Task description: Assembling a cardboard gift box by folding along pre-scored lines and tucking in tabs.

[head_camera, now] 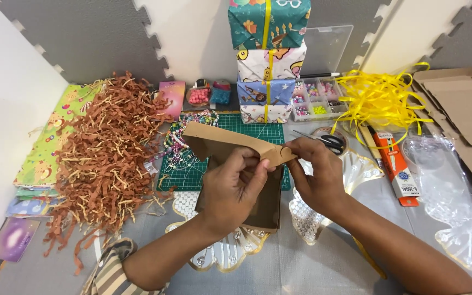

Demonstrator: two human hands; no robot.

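Both my hands hold a flat brown cardboard box piece over a green cutting mat. My left hand grips its middle, with fingers curled over a folded flap. At the flap's right end, my right hand pinches the rounded tab. The lower part of the cardboard hangs down toward me, partly hidden behind my left hand.
A heap of brown paper shreds lies left, on patterned wrapping sheets. Several wrapped gift boxes are stacked at the back. Beads, a bead organiser, scissors, yellow ribbon, an orange packet, clear plastic and flat cardboard lie around.
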